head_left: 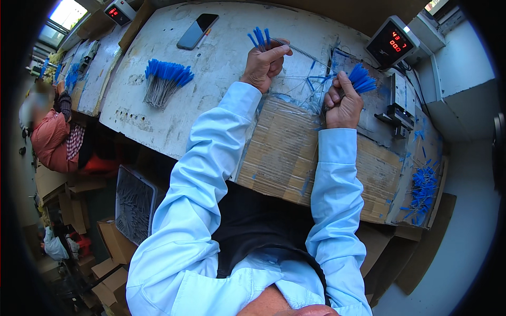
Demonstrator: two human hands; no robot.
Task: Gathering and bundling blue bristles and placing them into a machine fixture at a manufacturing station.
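Observation:
My left hand (266, 66) is closed on a few thin sticks with blue ends (258, 39), which poke up past the fingers. My right hand (343, 102) grips a thick bundle of similar blue-ended sticks (362, 79), the blue ends fanned out to the upper right. Between the hands runs a thin spiral, spring-like strand (303, 53); what it belongs to I cannot tell. A few loose blue pieces (311, 83) lie on the table below it. Farther left stands a bunch of blue-ended grey sticks (167, 79).
Cardboard (279, 145) covers the near table. A phone (197, 31) lies at the back. A red-digit display (392, 42) and metal fixture (398, 113) stand right, near scattered blue-ended sticks (423, 189). A tub (153, 185) of grey sticks sits lower left. A co-worker (55, 134) sits far left.

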